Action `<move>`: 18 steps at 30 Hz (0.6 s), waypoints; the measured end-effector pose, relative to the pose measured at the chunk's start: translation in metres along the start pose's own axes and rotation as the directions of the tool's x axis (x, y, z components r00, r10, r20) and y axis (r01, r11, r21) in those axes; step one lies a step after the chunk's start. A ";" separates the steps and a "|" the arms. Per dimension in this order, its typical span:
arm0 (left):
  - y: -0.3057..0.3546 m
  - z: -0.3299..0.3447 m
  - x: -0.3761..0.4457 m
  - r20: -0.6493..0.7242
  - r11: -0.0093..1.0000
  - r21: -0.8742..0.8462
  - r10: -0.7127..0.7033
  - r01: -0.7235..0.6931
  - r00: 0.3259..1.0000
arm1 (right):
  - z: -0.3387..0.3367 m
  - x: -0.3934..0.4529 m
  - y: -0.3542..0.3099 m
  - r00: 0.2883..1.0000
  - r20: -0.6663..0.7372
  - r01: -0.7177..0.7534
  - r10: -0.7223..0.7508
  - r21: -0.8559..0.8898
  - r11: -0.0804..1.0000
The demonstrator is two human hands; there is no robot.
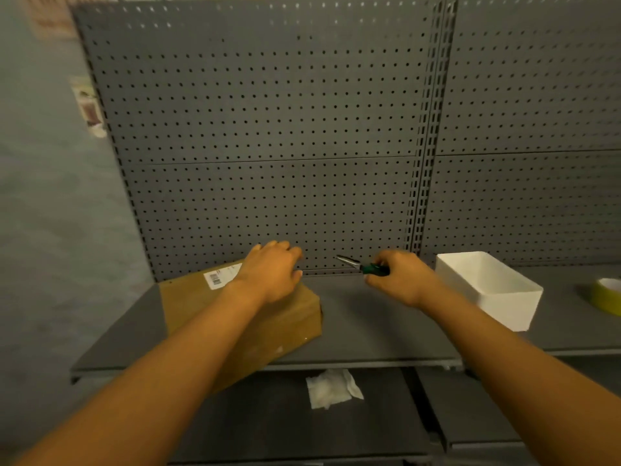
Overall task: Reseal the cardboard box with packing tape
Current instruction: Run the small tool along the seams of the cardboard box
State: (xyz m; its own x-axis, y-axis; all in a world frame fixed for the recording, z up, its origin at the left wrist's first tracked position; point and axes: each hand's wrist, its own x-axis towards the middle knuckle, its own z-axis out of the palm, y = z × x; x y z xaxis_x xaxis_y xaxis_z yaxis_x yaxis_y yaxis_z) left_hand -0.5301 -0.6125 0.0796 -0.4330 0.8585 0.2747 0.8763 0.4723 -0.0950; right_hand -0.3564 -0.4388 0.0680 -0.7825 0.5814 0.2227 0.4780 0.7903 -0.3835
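Observation:
A brown cardboard box (pixel 289 317) with a white barcode label lies on the left part of the grey shelf (pixel 369 324), turned at an angle, its near corner over the shelf's front edge. My left hand (pixel 272 270) rests on the box's far top, fingers curled over its far edge. To the right of the box, my right hand (pixel 400 277) grips green-handled pliers (pixel 361 265), their metal tips pointing left. A roll of yellowish packing tape (pixel 608 295) sits at the far right edge of the view, partly cut off.
A white open plastic bin (pixel 494 294) stands on the shelf right of my right hand. Grey pegboard (pixel 268 146) forms the back wall. A crumpled white paper (pixel 332 388) lies on the lower shelf below.

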 end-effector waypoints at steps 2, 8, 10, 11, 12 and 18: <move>-0.027 0.000 -0.012 0.011 1.000 0.005 -0.011 0.011 1.000 | 0.016 0.000 -0.026 1.000 0.007 -0.001 0.001 0.008 1.000; -0.103 0.015 -0.046 0.049 0.996 -0.025 -0.082 0.083 0.995 | 0.065 -0.006 -0.085 0.999 0.028 -0.018 0.017 0.050 0.999; -0.126 0.021 -0.054 0.067 0.991 -0.046 -0.126 0.129 0.990 | 0.079 -0.009 -0.100 0.999 0.038 -0.024 0.021 0.076 0.997; -0.136 0.023 -0.057 0.082 0.987 -0.052 -0.148 0.153 0.986 | 0.084 -0.010 -0.106 0.999 0.041 -0.024 0.020 0.089 0.996; -0.146 0.026 -0.059 0.097 0.984 -0.054 -0.166 0.171 0.981 | 0.090 -0.011 -0.112 0.999 0.040 -0.022 0.018 0.098 0.995; -0.189 0.043 -0.065 0.222 0.968 -0.056 -0.226 0.244 0.948 | 0.109 -0.008 -0.134 1.000 0.009 -0.003 0.003 0.075 0.997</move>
State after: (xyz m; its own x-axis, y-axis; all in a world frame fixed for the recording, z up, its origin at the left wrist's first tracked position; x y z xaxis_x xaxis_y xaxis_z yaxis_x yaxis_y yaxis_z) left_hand -0.6767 -0.7488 0.0390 -0.6556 0.7519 0.0693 0.7547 0.6555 0.0281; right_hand -0.4578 -0.5704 0.0202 -0.7847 0.5819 0.2137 0.4492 0.7714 -0.4507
